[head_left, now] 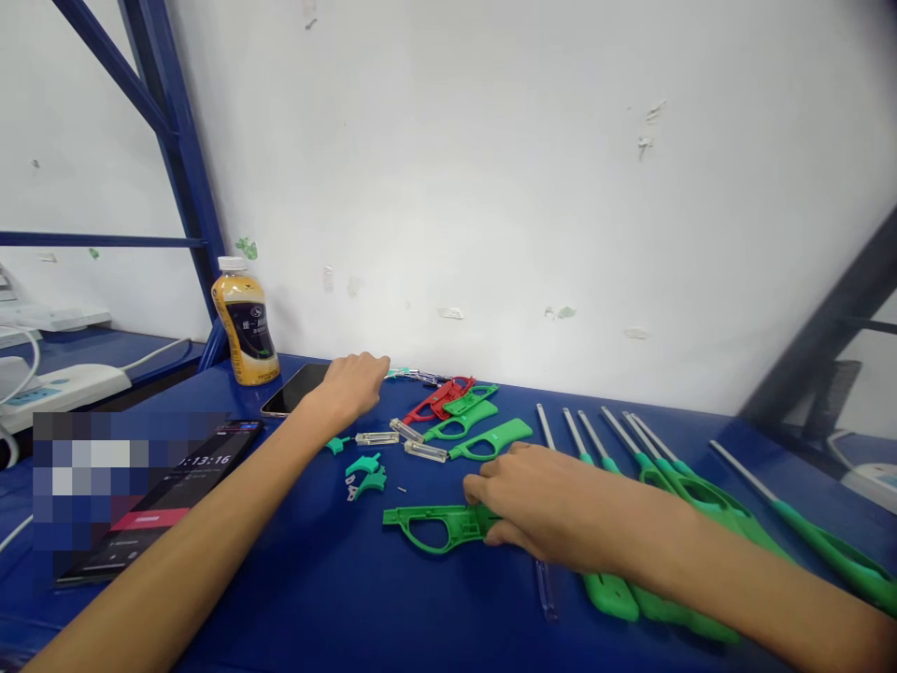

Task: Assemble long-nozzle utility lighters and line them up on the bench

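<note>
My left hand (354, 385) reaches to the back of the table, fingers curled, beside a small pile of thin metal parts (426, 377). Its fingertips are mostly hidden, so what they hold cannot be made out. My right hand (529, 500) grips the right end of an open green lighter handle half (448, 525), hollow side up, low over or on the blue table. Left of it lie small teal triggers (370, 480) and a tiny metal pin (402, 490). Behind are clear fuel tanks (426, 451), green handle shells (494, 439) and a red shell (441, 400).
Several long-necked green lighters (701, 486) lie at right, partly under my right forearm. A clear purplish tube (546, 589) is near the front. At left are a phone with a running timer (182, 486), a dark phone (298, 388) and a yellow bottle (245, 322). A white wall stands behind.
</note>
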A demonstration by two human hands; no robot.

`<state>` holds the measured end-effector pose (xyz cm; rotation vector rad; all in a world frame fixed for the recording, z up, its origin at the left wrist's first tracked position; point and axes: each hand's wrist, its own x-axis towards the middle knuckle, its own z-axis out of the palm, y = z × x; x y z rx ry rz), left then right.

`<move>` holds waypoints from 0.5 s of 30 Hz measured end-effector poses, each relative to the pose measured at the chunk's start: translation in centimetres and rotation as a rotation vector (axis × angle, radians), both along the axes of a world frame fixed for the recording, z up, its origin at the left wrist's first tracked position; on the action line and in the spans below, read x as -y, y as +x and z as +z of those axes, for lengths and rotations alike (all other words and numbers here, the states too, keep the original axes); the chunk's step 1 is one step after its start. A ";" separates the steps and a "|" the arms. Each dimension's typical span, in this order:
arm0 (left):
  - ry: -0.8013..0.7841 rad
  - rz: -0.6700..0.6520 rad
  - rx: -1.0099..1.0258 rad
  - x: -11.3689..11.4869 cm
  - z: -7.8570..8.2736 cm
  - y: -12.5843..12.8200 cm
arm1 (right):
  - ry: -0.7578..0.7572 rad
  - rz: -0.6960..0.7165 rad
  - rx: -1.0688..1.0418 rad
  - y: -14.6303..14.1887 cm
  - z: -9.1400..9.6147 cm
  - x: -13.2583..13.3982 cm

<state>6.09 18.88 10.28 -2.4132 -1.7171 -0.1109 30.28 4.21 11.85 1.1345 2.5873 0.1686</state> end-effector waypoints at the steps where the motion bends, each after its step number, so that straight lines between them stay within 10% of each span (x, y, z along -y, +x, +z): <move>1: 0.025 0.018 -0.010 0.4 0.4 0.0 | 0.016 0.015 -0.003 0.0 -0.2 0.0; 9: 0.289 -0.071 0.063 6.3 4.7 -1.1 | 0.171 0.172 -0.042 0.2 -2.0 1.5; 15: 0.400 -0.563 0.348 14.0 0.2 -4.4 | 0.284 0.245 -0.110 0.3 -5.6 4.8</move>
